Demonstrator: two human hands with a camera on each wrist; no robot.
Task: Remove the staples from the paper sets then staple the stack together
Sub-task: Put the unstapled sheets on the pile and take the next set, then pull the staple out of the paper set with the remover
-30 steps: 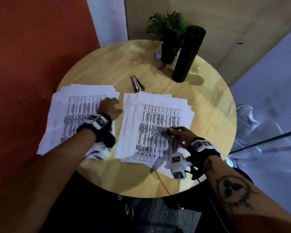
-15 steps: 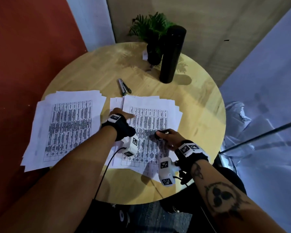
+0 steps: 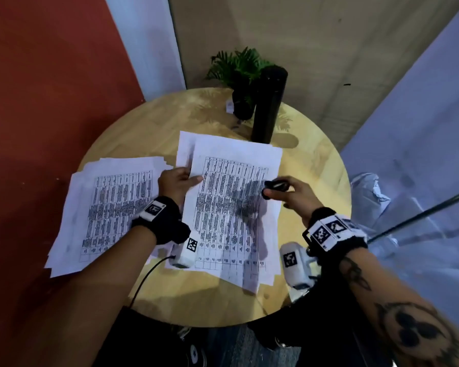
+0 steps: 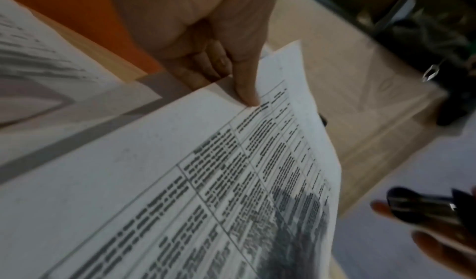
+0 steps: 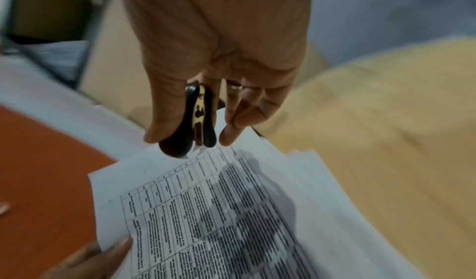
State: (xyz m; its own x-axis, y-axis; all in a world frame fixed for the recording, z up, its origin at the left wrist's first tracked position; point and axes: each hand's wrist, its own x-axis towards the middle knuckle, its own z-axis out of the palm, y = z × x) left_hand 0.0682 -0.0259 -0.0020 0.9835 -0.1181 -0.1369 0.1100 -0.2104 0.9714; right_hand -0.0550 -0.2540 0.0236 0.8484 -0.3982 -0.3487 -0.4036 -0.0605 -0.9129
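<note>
The left hand (image 3: 176, 181) pinched the left edge of the right paper set (image 3: 233, 205), thumb on the top sheet and fingers curled under, lifting that side off the round table (image 3: 313, 165). The right hand (image 3: 292, 193) gripped a black staple remover (image 3: 276, 185) between thumb and fingers, just above the set's right edge. In the right wrist view the remover's tip hung close over the sheet's corner; whether it touched could not be told. A second set (image 3: 109, 207) lay flat to the left. A plant (image 3: 236, 67) and a black cylinder (image 3: 269, 104) stood at the far rim.
</note>
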